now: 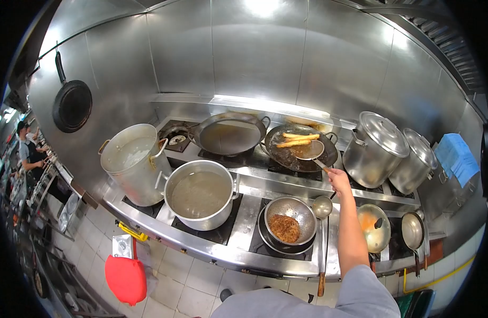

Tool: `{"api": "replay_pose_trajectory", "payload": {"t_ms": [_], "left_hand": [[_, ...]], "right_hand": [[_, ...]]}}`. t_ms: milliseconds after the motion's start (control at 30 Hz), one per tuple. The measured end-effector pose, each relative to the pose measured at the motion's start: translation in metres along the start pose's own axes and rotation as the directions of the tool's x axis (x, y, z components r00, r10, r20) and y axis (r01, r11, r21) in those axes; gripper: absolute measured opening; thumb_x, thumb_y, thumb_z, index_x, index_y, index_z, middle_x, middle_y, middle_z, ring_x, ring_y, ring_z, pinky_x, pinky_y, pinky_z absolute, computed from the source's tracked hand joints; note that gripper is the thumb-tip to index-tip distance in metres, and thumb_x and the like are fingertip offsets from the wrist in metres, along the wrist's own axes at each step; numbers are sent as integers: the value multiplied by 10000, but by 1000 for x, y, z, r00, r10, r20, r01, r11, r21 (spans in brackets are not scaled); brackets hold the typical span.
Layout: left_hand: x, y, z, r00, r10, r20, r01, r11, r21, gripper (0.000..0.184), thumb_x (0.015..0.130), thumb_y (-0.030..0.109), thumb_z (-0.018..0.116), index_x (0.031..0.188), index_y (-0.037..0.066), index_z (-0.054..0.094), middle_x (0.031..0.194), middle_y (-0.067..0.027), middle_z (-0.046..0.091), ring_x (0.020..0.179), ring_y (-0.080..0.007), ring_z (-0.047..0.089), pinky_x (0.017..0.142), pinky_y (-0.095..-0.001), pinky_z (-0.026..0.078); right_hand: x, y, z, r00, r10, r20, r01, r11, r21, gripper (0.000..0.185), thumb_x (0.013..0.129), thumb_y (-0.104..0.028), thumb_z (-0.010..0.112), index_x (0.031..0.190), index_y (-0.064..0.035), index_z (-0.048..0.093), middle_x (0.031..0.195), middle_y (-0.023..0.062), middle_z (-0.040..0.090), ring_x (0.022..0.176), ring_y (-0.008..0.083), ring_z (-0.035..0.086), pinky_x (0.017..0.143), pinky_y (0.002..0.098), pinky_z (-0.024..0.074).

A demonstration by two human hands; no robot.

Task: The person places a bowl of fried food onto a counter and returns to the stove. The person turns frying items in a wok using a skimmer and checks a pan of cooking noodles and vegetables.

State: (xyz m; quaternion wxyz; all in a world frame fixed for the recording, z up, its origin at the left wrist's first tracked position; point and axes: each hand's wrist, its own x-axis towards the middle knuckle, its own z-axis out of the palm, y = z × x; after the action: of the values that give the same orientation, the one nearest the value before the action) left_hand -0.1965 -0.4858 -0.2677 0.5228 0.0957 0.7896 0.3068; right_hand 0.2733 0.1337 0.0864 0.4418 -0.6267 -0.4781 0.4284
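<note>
Several browned fried sticks [299, 139] in a wok [330, 158], toward the back edge of the stove [254, 182].
Right hand [339, 181] closed around the handle of the skimmer [310, 152]; left hand out of view, state impossible to tell. Could drop sticks and splash oil by tilting the skimmer sharply; could knock the ladle [322, 207], handle jutting past the front edge, by leaning in.

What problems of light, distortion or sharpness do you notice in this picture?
Head view: the wide lens curves the stove and leaves black corners; glare whitens spots on the steel wall and a pot lid; the right hand looks fairly sharp, the people at far left small and indistinct.
</note>
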Motion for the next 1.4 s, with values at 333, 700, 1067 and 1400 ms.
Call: {"api": "replay_pose_trajectory", "payload": {"t_ms": [333, 700, 1067, 1400], "left_hand": [[41, 13, -1, 995, -83, 54, 84, 996, -11, 363, 881, 327, 438, 1087, 46, 537, 967, -116, 600, 749, -245, 598, 530, -346, 488], [92, 31, 4, 994, -79, 69, 87, 990, -115, 240, 851, 201, 517, 1040, 54, 525, 898, -116, 618, 642, -259, 608, 489, -380, 491], [46, -3, -10, 997, -42, 58, 44, 999, -26, 377, 857, 309, 479, 1082, 14, 543, 929, -133, 599, 720, -257, 605, 541, -352, 500], [49, 17, -12, 999, -23, 30, 26, 997, -75, 365, 858, 311, 476, 1103, 49, 542, 956, -127, 596, 747, -250, 601, 553, -352, 502]], "right_hand": [[-26, -13, -57, 984, -122, -130, 74, 942, -328, 400, 787, -131, 548, 1158, 19, 530, 764, 111, 616, 622, 190, 576, 571, 308, 451], [-67, -35, -39, 878, -425, -221, 35, 517, -855, 395, 812, -162, 521, 1199, -82, 512, 1028, 182, 606, 963, 349, 568, 833, 436, 441], [-63, -32, -73, 932, -357, -67, 240, 743, -625, 368, 771, -104, 558, 1114, 30, 557, 850, 123, 627, 760, 205, 589, 703, 300, 453], [-51, -46, -10, 990, 13, 143, 33, 948, -318, 281, 813, -125, 548, 1076, -33, 578, 632, -19, 491, 445, 55, 371, 360, 223, 257]]}}
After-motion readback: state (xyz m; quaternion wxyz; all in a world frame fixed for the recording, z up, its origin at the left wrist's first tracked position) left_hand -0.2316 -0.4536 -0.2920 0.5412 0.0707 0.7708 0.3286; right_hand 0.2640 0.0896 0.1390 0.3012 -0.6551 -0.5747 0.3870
